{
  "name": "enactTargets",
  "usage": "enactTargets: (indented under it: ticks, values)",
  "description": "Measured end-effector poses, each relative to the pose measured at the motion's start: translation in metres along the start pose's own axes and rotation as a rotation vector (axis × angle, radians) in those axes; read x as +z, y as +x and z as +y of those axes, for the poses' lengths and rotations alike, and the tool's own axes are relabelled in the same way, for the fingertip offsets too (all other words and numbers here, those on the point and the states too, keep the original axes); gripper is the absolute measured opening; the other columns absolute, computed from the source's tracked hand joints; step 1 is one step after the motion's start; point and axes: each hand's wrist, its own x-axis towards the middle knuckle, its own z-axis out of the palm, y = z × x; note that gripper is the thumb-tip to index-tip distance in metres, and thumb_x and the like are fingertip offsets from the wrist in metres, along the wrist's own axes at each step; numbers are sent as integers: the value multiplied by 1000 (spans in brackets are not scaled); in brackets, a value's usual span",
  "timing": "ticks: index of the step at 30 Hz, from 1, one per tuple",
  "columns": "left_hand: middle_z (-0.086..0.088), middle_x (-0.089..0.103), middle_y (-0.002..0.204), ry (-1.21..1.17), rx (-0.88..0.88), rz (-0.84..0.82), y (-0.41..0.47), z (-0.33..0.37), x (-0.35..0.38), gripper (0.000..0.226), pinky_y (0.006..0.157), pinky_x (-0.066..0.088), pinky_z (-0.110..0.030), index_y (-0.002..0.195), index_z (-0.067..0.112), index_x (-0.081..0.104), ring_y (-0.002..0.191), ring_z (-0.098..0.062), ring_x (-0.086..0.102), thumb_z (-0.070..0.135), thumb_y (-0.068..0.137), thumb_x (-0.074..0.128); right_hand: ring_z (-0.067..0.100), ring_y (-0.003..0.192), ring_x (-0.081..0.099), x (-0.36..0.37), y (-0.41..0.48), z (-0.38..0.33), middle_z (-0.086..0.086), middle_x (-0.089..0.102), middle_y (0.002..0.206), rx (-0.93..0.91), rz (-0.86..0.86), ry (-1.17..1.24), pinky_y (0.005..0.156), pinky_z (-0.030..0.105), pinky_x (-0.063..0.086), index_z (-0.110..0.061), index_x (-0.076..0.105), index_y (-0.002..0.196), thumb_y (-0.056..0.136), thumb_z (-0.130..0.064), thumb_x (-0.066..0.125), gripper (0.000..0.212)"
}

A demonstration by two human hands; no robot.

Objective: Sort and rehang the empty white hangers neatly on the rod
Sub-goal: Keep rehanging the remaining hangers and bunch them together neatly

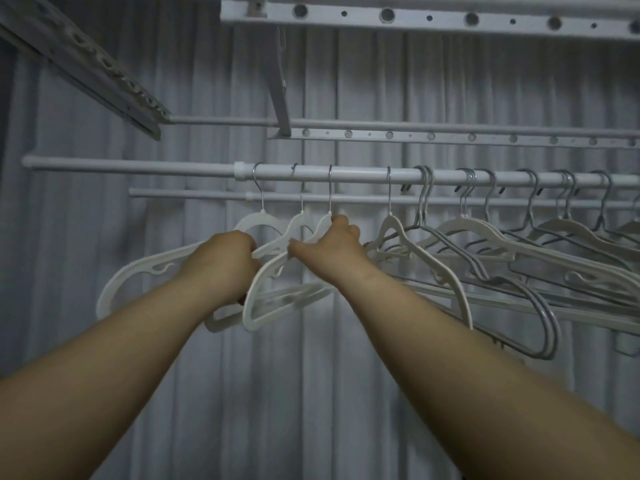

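Both arms up at rod [138,167]. Left hand [221,261] clamped on leftmost hanger [249,220]; right hand [329,247] gripping third hanger [325,223] near neck. Both hooked on rod, more hangers [485,230] bunched rightward.

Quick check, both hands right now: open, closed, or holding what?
Left hand: grips the leftmost white hanger.
Right hand: grips the third white hanger near its neck.
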Motion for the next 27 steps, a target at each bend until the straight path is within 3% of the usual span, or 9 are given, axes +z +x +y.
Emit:
enactTargets:
  ticks: [4, 7, 12, 19, 27]
  values:
    - [-12, 75, 83, -25, 31, -3, 3, 3, 1, 23, 70, 57, -33, 98, 8, 67, 65, -26, 71, 14, 92, 45, 30, 130, 39, 4, 2, 5, 10, 22, 148, 14, -30, 4, 100, 37, 38, -12, 13, 146, 86, -39, 55, 78]
    - [-13, 76, 86, -39, 55, -14, 3, 9, 4, 26, 73, 56, -31, 102, 8, 66, 69, -27, 72, 17, 94, 44, 29, 129, 40, 7, 3, 7, 9, 27, 145, 31, -51, 45, 99, 37, 39, -12, 15, 145, 85, -39, 57, 78]
    - [-10, 75, 85, -70, 61, -13, 5, 9, 9, 25, 71, 56, -33, 101, 8, 67, 66, -24, 71, 17, 93, 45, 29, 128, 42, 9, 10, 13, 11, 25, 147, 38, -37, -40, 99, 35, 42, -10, 17, 144, 85, -15, 58, 72]
    - [-12, 75, 90, -35, 42, 5, 9, 4, 8, 25, 83, 55, -38, 105, 11, 65, 82, -30, 69, 16, 94, 43, 36, 125, 44, -3, 8, 30, 19, 26, 145, 12, 55, -280, 98, 37, 41, -8, 15, 145, 90, 5, 42, 63]
    - [-14, 74, 96, -18, 28, -24, 36, 16, 2, 24, 84, 55, -37, 100, 1, 69, 68, -26, 59, 4, 89, 48, 39, 118, 50, -28, 8, 40, 19, 35, 141, 53, 87, -339, 95, 47, 49, -10, 18, 144, 87, 6, 43, 64]
